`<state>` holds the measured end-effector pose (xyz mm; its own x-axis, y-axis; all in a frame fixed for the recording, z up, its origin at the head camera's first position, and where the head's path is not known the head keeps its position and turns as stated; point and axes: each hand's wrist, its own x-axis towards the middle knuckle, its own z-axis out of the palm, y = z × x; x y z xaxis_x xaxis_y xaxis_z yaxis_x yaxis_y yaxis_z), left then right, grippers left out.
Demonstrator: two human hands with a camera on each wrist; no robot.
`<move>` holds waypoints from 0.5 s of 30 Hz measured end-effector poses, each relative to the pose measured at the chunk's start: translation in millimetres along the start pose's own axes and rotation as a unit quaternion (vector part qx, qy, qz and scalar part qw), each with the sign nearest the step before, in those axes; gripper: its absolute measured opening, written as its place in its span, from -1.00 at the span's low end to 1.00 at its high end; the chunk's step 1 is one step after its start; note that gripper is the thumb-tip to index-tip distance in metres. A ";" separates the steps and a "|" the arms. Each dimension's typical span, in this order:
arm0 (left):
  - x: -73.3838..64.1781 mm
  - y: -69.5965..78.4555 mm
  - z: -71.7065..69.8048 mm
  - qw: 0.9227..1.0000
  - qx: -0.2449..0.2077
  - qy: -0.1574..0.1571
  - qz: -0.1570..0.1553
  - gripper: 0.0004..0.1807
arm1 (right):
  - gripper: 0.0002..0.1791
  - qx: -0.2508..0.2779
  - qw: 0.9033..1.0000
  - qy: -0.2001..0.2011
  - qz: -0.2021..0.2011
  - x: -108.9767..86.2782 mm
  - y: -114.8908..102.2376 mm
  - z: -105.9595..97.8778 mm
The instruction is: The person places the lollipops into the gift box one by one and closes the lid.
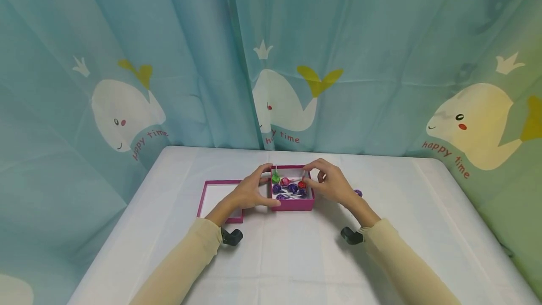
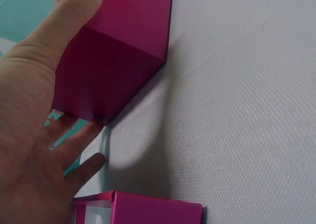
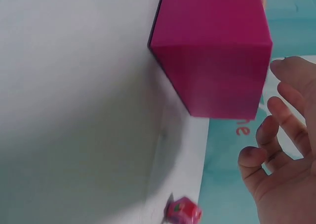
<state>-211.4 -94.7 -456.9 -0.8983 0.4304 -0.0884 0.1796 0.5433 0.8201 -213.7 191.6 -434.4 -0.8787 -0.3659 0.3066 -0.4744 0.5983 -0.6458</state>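
A magenta box (image 1: 292, 205) holds several wrapped lollipops, mostly purple, along with a green lollipop (image 1: 275, 178), a pink lollipop (image 1: 285, 181) and a red lollipop (image 1: 302, 185). My left hand (image 1: 250, 192) grips the box's left side, its thumb on the front wall (image 2: 131, 16) and fingers round toward the back. At the right rim is my right hand (image 1: 332, 183), thumb and index finger apart beside the red lollipop. The right wrist view shows that hand's fingers (image 3: 284, 117) loosely bent next to the box (image 3: 212, 75), nothing visible between them.
Left of the box lies a magenta-edged lid (image 1: 211, 182), white inside, partly behind my left arm. A purple lollipop (image 1: 358, 193) rests on the white table (image 1: 292, 258) beyond my right wrist. Behind the table hangs a teal curtain (image 1: 203, 107) with whale prints.
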 end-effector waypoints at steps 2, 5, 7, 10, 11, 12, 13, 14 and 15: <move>-0.1 -0.3 0.0 1.000 0.000 0.000 0.001 0.28 | -0.70 -0.002 1.000 0.009 0.002 -4.5 2.5 -4.5; -0.2 -1.1 -0.3 1.000 0.001 0.000 0.005 0.28 | -0.69 -0.010 1.000 0.020 0.000 -12.2 9.6 -12.2; -0.3 -1.7 -0.6 1.000 0.002 0.001 0.007 0.29 | -0.69 -0.016 1.000 0.023 0.001 -18.3 15.0 -18.5; 0.0 -2.2 -0.6 1.000 0.004 0.000 0.008 0.29 | -0.69 -0.028 0.999 0.029 0.009 -28.3 24.8 -29.3; 0.1 -2.2 -0.6 1.000 0.004 0.000 0.009 0.29 | -0.70 -0.031 0.999 0.029 0.013 -32.0 27.9 -33.3; 0.4 -2.2 -0.7 1.000 0.004 -0.001 0.010 0.29 | -0.70 -0.036 0.999 0.030 0.016 -35.7 30.8 -37.5; 0.5 -2.6 -0.6 1.000 0.004 -0.002 0.011 0.29 | -0.71 -0.042 0.998 0.030 0.018 -39.2 34.6 -41.0; 0.5 -2.8 -0.7 1.000 0.004 -0.002 0.011 0.29 | -0.71 -0.048 0.998 0.031 0.019 -42.8 38.3 -44.5; 0.6 -3.0 -0.8 1.000 0.004 -0.003 0.012 0.29 | -0.71 -0.052 0.998 0.032 0.020 -46.3 41.8 -47.7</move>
<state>-212.9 -96.6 -459.0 -0.8915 0.4474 -0.0711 0.2051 0.5386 0.8172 -195.4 267.5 -442.2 -0.8974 -0.2958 0.3274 -0.4382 0.6841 -0.5831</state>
